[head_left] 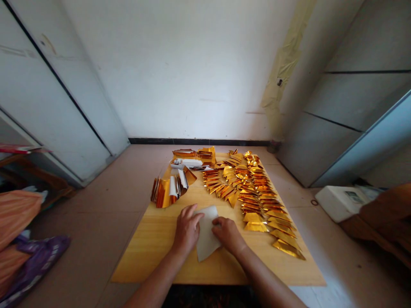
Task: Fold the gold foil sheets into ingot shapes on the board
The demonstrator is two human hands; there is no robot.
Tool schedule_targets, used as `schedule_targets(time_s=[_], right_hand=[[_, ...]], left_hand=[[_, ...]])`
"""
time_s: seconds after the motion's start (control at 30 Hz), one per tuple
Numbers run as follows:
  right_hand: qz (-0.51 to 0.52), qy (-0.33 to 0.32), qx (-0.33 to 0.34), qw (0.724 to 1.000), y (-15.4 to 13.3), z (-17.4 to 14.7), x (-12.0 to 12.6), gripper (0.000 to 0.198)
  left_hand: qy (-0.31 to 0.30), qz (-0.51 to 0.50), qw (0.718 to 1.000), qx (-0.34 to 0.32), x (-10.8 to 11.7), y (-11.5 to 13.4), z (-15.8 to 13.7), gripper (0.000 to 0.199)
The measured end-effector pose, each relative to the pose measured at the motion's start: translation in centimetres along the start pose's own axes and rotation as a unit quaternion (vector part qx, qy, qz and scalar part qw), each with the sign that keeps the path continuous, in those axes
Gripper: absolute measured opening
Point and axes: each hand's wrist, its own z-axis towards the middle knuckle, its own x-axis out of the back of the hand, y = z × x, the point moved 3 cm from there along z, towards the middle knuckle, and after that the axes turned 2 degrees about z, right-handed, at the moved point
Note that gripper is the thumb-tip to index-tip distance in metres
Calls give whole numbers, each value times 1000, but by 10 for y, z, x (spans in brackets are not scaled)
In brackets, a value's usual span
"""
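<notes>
A pale grey-white sheet of paper (207, 239) lies near the front middle of the board, its lower end coming to a corner. My left hand (187, 226) is at its upper left edge, thumb and fingers closed on the paper. From the other side, my right hand (227, 232) pinches the right edge with curled fingers. Just beyond and to the right are rows of folded gold foil papers (247, 196). Left of them stands a curved stack of gold and white foil sheets (168, 190).
The wooden board (147, 256) carries more foil sheets (205, 155) and a white bundle (188, 163) at the back. A purple bag (45, 261) lies on the floor at left. To the right are a white box (340, 201) and a grey cabinet (321, 141); a wall rises behind.
</notes>
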Motion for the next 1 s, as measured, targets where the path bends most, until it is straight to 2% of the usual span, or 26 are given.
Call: schedule_targets(time_s=[0.07,0.17,0.27,0.37,0.4,0.47,0.57,0.63,0.73,0.83,0.9,1.0], right_hand=[[-6,-7,3,1000,-3,-1,1,33],[-5,-37,22,999,-5,-4,5,33],[34,-112,74,990,-3,-13,16,39],[79,-245,109,960,3,-27,28,65],[82,-268,112,953,5,-31,31,72],[87,-284,122,947,10,-35,36,73],[49,-185,164,968,15,-32,38,54],[6,-115,203,972,17,-26,37,41],[-23,-36,266,963,15,-15,36,26],[8,-10,325,946,8,-2,32,15],[27,-10,305,952,3,9,26,15],[-5,43,207,977,0,22,18,15]], left_hand=[[-39,55,995,-71,1,10,-3,32],[-95,60,984,-141,1,19,-5,25],[-101,49,982,-149,1,17,-4,26],[-96,40,984,-145,-1,12,-5,32],[-96,38,985,-142,-1,10,-6,34],[-100,32,985,-135,-2,7,-7,38],[-112,19,985,-128,-3,5,-6,42],[-121,10,984,-127,-3,3,-5,43],[-133,-5,982,-135,-1,-2,-1,43],[-141,-41,978,-147,1,-9,4,34],[-147,-85,975,-145,3,-13,7,25],[-139,-115,980,-84,4,-19,10,32]])
